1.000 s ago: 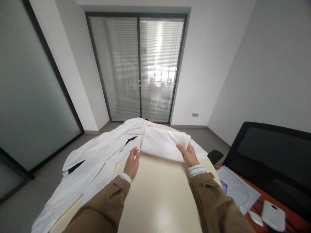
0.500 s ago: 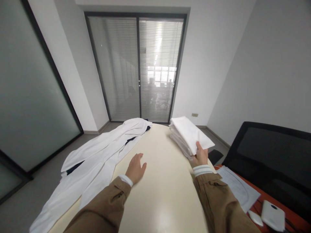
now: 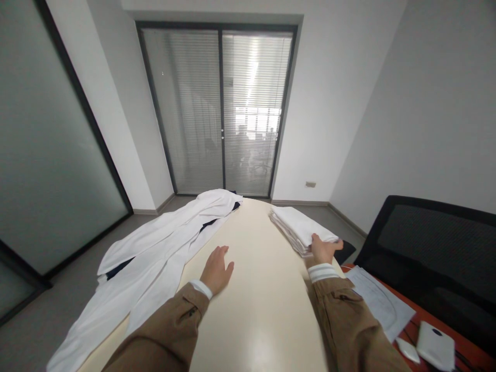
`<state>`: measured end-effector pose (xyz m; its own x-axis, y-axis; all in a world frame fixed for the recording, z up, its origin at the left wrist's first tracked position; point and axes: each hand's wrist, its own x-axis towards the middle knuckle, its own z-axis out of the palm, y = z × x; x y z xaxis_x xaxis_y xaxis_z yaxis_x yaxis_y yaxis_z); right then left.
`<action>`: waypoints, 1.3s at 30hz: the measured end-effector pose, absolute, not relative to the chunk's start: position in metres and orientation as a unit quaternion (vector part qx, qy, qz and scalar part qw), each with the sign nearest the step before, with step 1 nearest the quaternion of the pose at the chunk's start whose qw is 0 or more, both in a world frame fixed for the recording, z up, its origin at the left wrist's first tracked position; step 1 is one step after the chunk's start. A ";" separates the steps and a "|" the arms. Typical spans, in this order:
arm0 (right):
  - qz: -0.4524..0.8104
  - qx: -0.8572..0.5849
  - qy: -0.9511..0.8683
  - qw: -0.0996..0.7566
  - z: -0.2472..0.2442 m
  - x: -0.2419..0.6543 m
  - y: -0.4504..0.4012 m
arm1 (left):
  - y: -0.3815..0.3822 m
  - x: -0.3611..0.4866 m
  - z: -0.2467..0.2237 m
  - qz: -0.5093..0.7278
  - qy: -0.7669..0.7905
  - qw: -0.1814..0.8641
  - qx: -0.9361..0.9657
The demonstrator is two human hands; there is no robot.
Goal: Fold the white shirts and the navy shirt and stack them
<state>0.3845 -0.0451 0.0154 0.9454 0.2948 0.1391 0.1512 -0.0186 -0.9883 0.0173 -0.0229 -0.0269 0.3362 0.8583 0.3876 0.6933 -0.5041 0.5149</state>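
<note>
On the right side of the cream table (image 3: 248, 289) lies a stack of folded white cloth (image 3: 296, 225), its layered edges facing left. My right hand (image 3: 324, 249) touches the near right corner of that stack, thumb and fingers spread apart and not wrapped round it. My left hand (image 3: 217, 269) is open over the middle of the table, fingers loosely extended, holding nothing. To its left, white garments (image 3: 155, 263) with dark navy parts showing lie stretched along the table's left edge and hang over it.
A black mesh chair (image 3: 434, 258) stands at the right. Beside the table is an orange-red surface with papers (image 3: 380, 299), a white mouse (image 3: 407, 350) and a white device (image 3: 436, 345). Glass doors with blinds (image 3: 182, 113) are at the back.
The stack of folded white cloth has come down flat onto the table. My right hand has loosened from it and spread its fingers. My left hand has hardly moved.
</note>
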 end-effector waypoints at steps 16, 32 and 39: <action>-0.138 -0.800 -0.546 0.209 0.015 0.355 -0.029 | -0.027 0.019 -0.018 0.292 0.490 0.133 0.811; -0.225 -0.762 -0.521 0.313 0.024 0.332 -0.044 | 0.071 -0.092 0.050 0.159 0.694 0.009 0.702; -0.213 -0.754 -0.530 0.325 0.025 0.329 -0.045 | 0.067 -0.092 0.033 0.188 0.685 -0.028 0.703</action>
